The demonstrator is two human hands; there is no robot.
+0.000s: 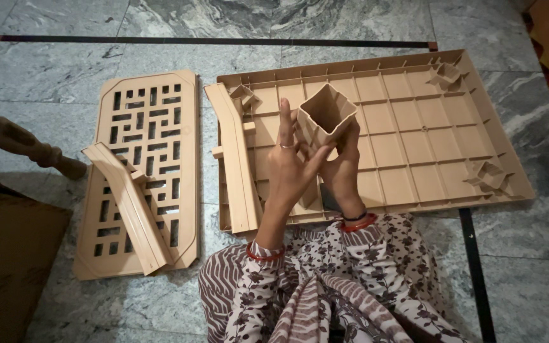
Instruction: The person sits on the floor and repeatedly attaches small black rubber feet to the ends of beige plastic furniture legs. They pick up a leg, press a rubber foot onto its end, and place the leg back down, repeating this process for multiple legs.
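I hold a tan square hollow plastic tube [325, 114] upright above a large tan ribbed plastic panel [414, 140] lying on the floor. My right hand [344, 168] grips the tube from the right side. My left hand [290, 165] is raised beside it, thumb touching the tube, index finger pointing up, a ring on one finger. Red bangles sit on both wrists. The lower part of the tube is hidden behind my hands.
A tan lattice panel [144, 114] lies at the left with a tan bar [128, 206] resting across it. Another tan bar [236, 159] lies along the ribbed panel's left edge. A turned wooden leg [20, 143] and cardboard [7, 254] are at far left. The floor is grey marble.
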